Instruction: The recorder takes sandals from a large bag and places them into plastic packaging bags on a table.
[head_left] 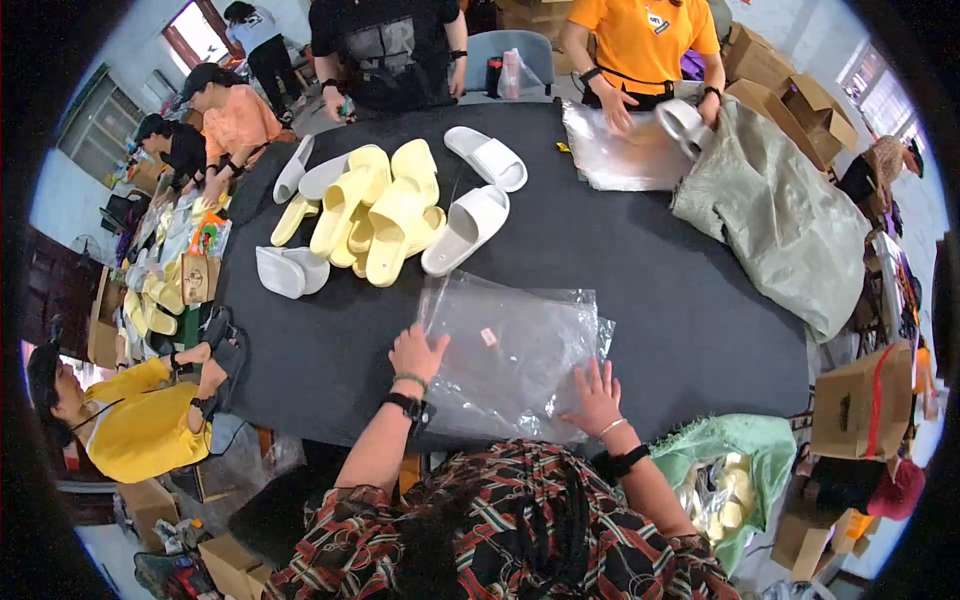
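Clear plastic bags (pixel 510 350) lie in a flat stack on the dark table, close to me. My left hand (pixel 415 355) rests on the stack's left edge, thumb apart from the fingers and nothing gripped. Fingers spread, my right hand (pixel 597 400) lies flat at the lower right edge of the same bags. Beyond my left hand is a pile of yellow slides (pixel 400 215). Pale grey slides lie around it, one grey slide (pixel 467 230) just past the bags and another grey slide (pixel 487 158) farther back.
Across the table, a person in orange (pixel 645 40) handles a grey slide over more plastic bags (pixel 625 150). A large grey-green sack (pixel 780 210) covers the right edge. A green sack (pixel 745 450) with yellow slides stands by my right arm. A person in yellow (pixel 150 415) sits left.
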